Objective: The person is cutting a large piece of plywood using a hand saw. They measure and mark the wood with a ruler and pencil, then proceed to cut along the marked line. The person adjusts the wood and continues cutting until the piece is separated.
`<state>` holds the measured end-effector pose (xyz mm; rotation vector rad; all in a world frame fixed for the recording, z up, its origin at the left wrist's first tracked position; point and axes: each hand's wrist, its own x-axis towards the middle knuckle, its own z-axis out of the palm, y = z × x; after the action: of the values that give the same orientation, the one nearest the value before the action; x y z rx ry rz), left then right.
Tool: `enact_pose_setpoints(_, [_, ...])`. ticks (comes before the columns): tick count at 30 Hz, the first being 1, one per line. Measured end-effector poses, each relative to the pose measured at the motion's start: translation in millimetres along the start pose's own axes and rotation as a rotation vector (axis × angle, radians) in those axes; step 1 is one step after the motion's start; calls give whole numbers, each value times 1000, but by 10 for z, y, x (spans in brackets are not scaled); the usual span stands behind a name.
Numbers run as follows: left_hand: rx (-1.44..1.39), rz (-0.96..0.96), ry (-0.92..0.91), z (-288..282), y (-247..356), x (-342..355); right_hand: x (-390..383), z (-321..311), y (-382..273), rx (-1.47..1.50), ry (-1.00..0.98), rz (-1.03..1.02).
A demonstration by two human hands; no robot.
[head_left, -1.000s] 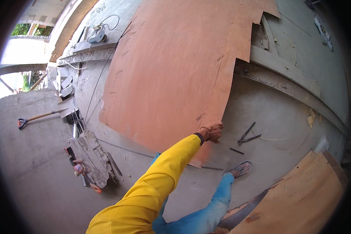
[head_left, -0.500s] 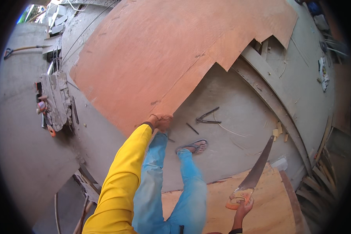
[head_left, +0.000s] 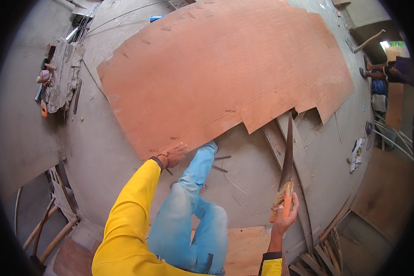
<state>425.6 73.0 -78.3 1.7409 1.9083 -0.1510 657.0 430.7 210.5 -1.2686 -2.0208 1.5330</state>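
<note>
A large reddish-brown plywood sheet (head_left: 221, 69) with a stepped, notched near edge lies in front of me. On its near left corner rests my left hand (head_left: 172, 155), its fingers stretched out over the surface. My right hand (head_left: 286, 216) is wrapped round the wooden handle of a handsaw (head_left: 288, 156). The blade points up and away, its tip close to the notched edge. Beneath that edge, long boards (head_left: 301, 184) run out toward me. My leg in blue trousers (head_left: 200, 165) reaches forward to the sheet's edge, and the foot is partly hidden.
Pincers (head_left: 220, 169) lie on the floor by my leg. Another plywood piece (head_left: 248, 248) is below me. To the left, tools sit on a rough block (head_left: 62, 76). Scrap wood (head_left: 324, 257) lies at lower right. Another person's legs (head_left: 377, 71) show at far right.
My right hand has raised the saw forward, up to the notched edge. The left hand's fingers now lie over the sheet's corner. One leg has stepped forward, and the view has shifted right.
</note>
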Motion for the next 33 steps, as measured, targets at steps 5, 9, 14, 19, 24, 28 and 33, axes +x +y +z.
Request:
enact_pose_setpoints(5, [-354, -458, -7, -338, -345, -124, 988, 697, -643, -242, -237, -204])
enact_pose_setpoints(9, [-661, -739, -11, -540, -659, -117, 1535, 1288, -1312, -335, -346, -271])
enact_pose_setpoints(14, [-729, -887, 52, -606, -1092, -6, 2029, 1830, -2031, -322, -465, -349])
enact_pose_setpoints(19, [-889, -967, 171, -794, -1303, 185, 2192, 2136, -2956, -288, -505, -369])
enact_pose_setpoints(24, [-1047, -917, 101, -1161, -1392, 343, 2147, 2333, -3421, -385, -567, -327])
enact_pose_setpoints(28, [-1064, -1023, 249, -1455, -1779, 290, 2451, 2999, -3183, -396, -623, -445])
enact_pose_setpoints(33, [-1003, -1188, 456, -1674, -2981, 187, 3175, 4399, -2681, -353, -693, -493])
